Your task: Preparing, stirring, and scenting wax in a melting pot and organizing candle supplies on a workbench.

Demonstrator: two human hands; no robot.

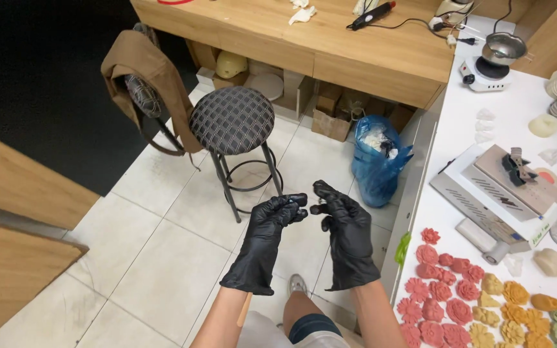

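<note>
Both hands wear black glossy rubber gloves and meet in front of the body, above the pale tiled floor (162,258). The left hand (267,235) is curled, its fingers (294,201) bent in toward the right hand (348,235). The right hand's fingers (323,189) are pinched narrow, and the tips of the 2 hands touch around a small dark bit that is too tiny to make out; whether either hand truly grips it cannot be told.

At 12 o'clock from the hands stands a round stool with a grey checked seat and black metal legs (232,120). At 1 o'clock, a blue plastic bag (376,164) sits on the floor against the white worktop (517,109). At 4 o'clock, on that worktop, lie rows of red, yellow and green moulded flower shapes (449,293). A brown jacket (143,71) hangs over a chair at 11 o'clock.
</note>
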